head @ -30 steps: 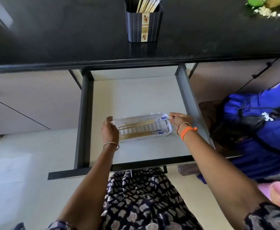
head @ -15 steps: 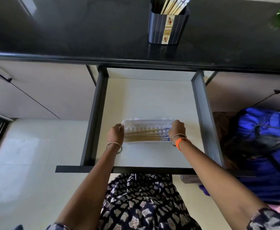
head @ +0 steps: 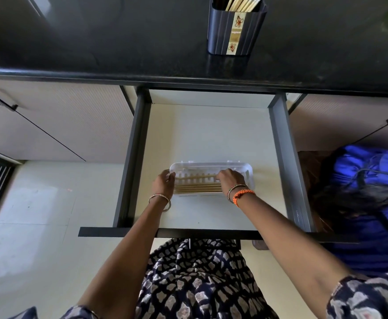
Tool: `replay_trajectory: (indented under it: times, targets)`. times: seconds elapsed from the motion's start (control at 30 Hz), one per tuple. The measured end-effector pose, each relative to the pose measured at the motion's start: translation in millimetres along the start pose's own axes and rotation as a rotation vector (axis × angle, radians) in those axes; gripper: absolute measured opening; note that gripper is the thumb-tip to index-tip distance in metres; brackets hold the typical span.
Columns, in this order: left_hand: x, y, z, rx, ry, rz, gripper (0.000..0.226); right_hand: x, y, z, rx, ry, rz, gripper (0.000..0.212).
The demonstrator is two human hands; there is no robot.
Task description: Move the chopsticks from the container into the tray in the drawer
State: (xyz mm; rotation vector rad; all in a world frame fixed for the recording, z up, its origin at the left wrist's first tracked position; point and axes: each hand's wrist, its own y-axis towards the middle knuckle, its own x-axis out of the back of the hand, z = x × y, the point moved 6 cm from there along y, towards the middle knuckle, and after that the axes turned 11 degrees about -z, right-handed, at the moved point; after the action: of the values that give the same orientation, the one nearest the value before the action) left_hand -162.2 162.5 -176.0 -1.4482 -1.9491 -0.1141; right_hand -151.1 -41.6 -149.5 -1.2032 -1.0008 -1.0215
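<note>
dark container (head: 235, 31) on counter (head: 96, 42), blue bag (head: 370, 203) beside drawer (head: 280, 143).

A home kitchen: dark countertop (head: 119, 42), pale cabinet doors (head: 62, 125), an open drawer (head: 211, 134), chopsticks (head: 243, 2) standing in a container (head: 234, 31).

- Container (head: 235, 28) on the dark surface (head: 96, 35): a vertical cream and gold label strip with small orange-red figures at top and bottom; the lettering in its middle band is too small and blurred to read.
- Drawer (head: 289, 171), right rail: a faint pale marking, illegible.
- No other text, number or brand is readable.
</note>
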Motion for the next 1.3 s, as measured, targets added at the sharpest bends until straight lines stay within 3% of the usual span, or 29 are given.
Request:
replay_trajectory:
  times: [0.17,0.27,0.5,0.73,0.87,1.07,1.17,1.3]
  targets:
    - [0,-1,0,0.007,0.005,0.015,0.035,3,4,3,0.047,0.005,-0.085,0.046]
    - [0,-2,-1,0.005,0.006,0.023,0.035,-6,8,9,0.105,0.055,-0.006,0.058]
    - [0,-2,0,-0.012,0.028,0.006,0.034,-9,1,6,0.077,0.086,-0.019,0.052]
    - [15,5,-23,-0.046,-0.028,-0.062,0.03,55,16,-1,0.077,0.136,-0.144,0.05]
    - [40,36,-103,-0.233,-0.058,-0.205,0.029,150,45,-29,-0.01,0.327,-0.395,0.043]
    - [45,75,-306,-0.695,-0.148,-0.223,0.03,305,130,-89,-0.12,0.709,-0.762,0.032]
    - [33,99,-384,-0.85,-0.061,-0.192,0.034,342,189,-128,-0.282,0.87,-0.857,0.027]
    - [7,137,-435,-0.912,0.151,-0.194,0.04,352,264,-166,-0.472,0.997,-0.807,0.026]
